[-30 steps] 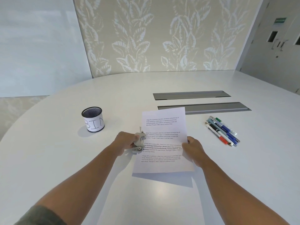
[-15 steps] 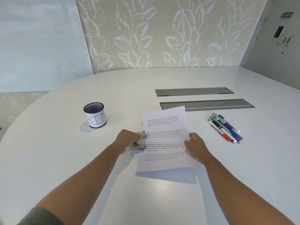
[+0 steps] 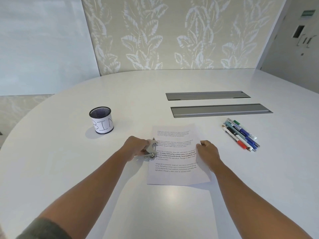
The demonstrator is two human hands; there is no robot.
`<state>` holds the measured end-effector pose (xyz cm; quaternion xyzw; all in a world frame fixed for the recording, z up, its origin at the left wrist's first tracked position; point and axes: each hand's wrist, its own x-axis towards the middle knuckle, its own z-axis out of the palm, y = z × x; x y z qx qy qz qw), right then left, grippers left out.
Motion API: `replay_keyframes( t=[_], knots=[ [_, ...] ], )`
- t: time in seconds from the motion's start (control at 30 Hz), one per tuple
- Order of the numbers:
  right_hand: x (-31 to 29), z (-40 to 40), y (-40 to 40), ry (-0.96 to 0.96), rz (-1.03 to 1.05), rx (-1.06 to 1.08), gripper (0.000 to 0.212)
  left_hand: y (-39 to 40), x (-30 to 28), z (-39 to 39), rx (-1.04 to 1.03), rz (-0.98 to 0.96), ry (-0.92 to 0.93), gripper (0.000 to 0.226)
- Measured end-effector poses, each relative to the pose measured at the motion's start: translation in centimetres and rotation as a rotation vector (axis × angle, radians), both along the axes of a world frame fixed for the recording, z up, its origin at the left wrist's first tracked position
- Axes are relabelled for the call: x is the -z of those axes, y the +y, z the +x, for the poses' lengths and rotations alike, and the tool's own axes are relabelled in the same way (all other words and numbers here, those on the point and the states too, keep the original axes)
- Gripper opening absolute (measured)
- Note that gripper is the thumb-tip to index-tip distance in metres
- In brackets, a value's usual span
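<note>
A printed sheet of paper (image 3: 174, 175) lies on the white table (image 3: 69, 169) in front of me. My left hand (image 3: 136, 147) grips a small grey metal hole punch (image 3: 151, 150) whose jaws sit over the sheet's left edge. My right hand (image 3: 207, 151) holds the sheet's right edge with curled fingers. The paper's near edge lies close to the tabletop.
A black mesh cup (image 3: 101, 120) with a paper label reading "BIN" stands to the left. Several markers (image 3: 240, 134) lie in a bunch at the right. Two grey cable-tray lids (image 3: 221, 110) are set into the table behind the sheet.
The sheet has come down from a raised, tilted position and now lies nearly flat on the table. Both hands keep their hold on the punch and the paper's edge.
</note>
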<state>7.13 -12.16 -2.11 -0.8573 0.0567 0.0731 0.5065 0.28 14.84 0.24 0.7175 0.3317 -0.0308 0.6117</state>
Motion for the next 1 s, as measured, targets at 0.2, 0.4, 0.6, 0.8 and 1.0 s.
replay_keyframes(
  t=[0.2,0.4,0.6,0.8,1.0],
  knots=[
    [0.26,0.43,-0.19,-0.013,-0.055,0.067,0.041,0.27,0.22,-0.52,0.033,-0.024,0.008,0.027],
    [0.27,0.08,-0.16,-0.038,-0.073,0.085,0.041,0.12,0.17,-0.69,0.028,-0.036,-0.001,0.029],
    [0.41,-0.06,-0.69,-0.053,-0.083,0.091,0.04,0.17,0.32,-0.64,0.032,-0.041,-0.003,0.032],
    [0.54,-0.24,-0.59,-0.064,-0.069,0.082,0.038,0.14,0.33,-0.68,0.043,-0.039,0.007,0.031],
    [0.61,-0.17,-0.83,-0.04,-0.081,0.095,0.039,0.34,0.37,-0.6,0.048,-0.036,0.023,0.03]
  ],
)
